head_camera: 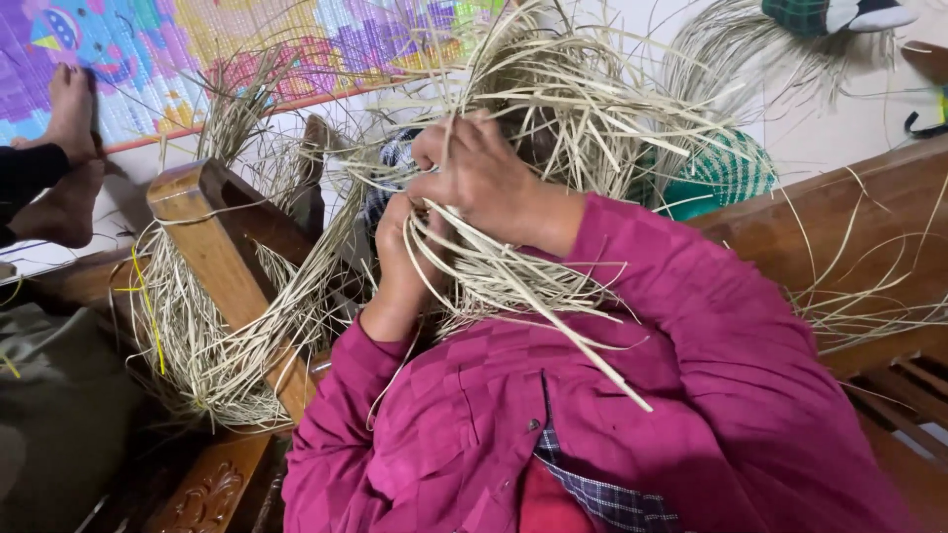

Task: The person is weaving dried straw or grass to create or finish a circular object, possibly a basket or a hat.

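Right hand (479,178) is clenched around a tangle of pale straw strips (553,109), fingers curled into the strands near the middle of the view. Left hand (400,252) sits just below and to the left of it, fingers closed on the same strips, so both hands grip one bundle with the strands running between and over them. Loose strip ends (583,345) trail down to the right across the magenta sleeve (691,345). State of work, as a judgement: no woven or plaited section can be made out at the hands; the strips there are loose and crossing, so the handling looks early, with most of the material unworked. A larger hank of the same straw (197,336) hangs over a wooden post (222,257) to the left, well apart from the hands. Further right, a wooden rail (869,217) carries a few stray strands. Far left: another person's bare feet (64,148) rest on a colourful mat (197,49). A green patterned cloth (721,178) lies behind the bundle on the right, partly hidden by straw.
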